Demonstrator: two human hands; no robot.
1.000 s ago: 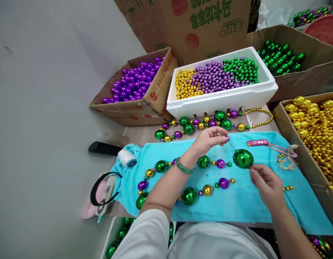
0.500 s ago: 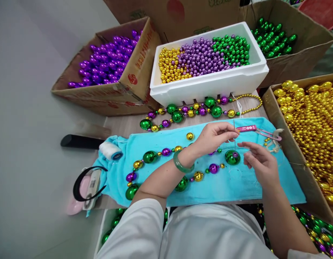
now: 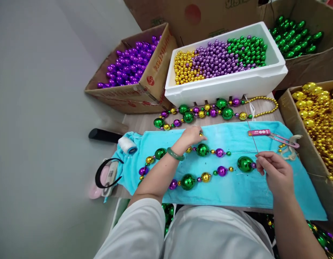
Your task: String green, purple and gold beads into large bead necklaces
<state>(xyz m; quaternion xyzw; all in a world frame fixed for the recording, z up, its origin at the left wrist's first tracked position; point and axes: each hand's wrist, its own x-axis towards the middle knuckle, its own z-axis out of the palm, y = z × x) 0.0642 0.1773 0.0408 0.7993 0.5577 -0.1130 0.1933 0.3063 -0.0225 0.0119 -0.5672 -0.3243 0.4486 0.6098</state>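
My left hand (image 3: 192,136) reaches down onto the turquoise towel (image 3: 236,194) and pinches a small gold bead (image 3: 201,134). My right hand (image 3: 275,173) is closed on a thin needle (image 3: 253,138) that slants up and to the left. Just left of its fingers lies a large green bead (image 3: 245,163) with a small purple bead (image 3: 253,165) against it, at the end of a strand of green, gold and purple beads (image 3: 204,177) looped across the towel. A green bangle (image 3: 175,154) is on my left wrist.
A finished bead necklace (image 3: 204,113) lies behind the towel, before a white foam box (image 3: 225,88) of small beads. Cardboard boxes hold purple (image 3: 128,66), green (image 3: 295,32) and gold (image 3: 319,115) beads. Pink scissors (image 3: 276,138), a thread spool (image 3: 128,145) and a black headband (image 3: 107,172) lie nearby.
My left hand let go near the needle and moved left and down to the loose gold bead. My right hand now holds the needle; the green bead rests on the towel.
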